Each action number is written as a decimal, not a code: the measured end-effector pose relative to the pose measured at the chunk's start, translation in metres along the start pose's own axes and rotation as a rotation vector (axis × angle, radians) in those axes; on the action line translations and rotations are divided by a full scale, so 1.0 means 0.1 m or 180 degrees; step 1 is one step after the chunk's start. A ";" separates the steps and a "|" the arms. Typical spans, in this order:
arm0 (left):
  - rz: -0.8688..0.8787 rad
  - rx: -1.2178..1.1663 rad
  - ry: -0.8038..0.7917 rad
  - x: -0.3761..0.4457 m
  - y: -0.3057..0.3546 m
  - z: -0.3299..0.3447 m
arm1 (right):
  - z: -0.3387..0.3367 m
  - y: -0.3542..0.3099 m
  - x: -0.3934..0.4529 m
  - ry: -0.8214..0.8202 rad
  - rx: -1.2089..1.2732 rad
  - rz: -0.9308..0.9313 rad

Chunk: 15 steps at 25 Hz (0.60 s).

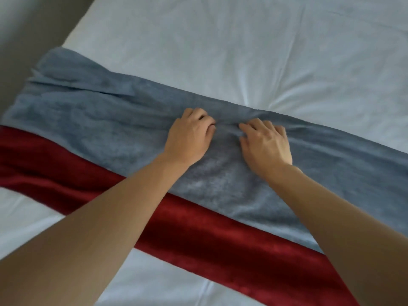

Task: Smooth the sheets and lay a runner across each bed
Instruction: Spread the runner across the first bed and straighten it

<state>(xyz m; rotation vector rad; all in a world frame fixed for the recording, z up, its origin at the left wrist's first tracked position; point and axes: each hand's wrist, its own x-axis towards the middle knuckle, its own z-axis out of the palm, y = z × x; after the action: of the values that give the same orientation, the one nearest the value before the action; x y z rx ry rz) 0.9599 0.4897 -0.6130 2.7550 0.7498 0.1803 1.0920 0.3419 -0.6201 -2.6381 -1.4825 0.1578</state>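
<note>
A grey-blue runner lies across the white sheet of the bed, running from left to right. Against its near edge lies a dark red runner. Both my hands rest on the far part of the grey-blue runner near its middle. My left hand has its fingers curled into the cloth. My right hand presses down beside it with fingers bent, and a small ridge of cloth is bunched between the two hands. A fold shows at the runner's left end.
The bed's left edge drops off to a grey-brown floor. Creases in the sheet radiate from a spot just beyond the runner. White sheet also shows on the near side.
</note>
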 end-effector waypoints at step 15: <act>-0.0246 0.0504 -0.0797 -0.39 -0.30 -0.34 | -0.07 -0.19 0.08 -0.0782 -0.0454 0.0174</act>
<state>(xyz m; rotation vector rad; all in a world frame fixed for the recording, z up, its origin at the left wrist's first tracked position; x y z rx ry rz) 0.9060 0.5023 -0.5909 2.8152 0.8307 -0.2459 1.0807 0.3580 -0.6108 -2.8615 -1.5447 0.4093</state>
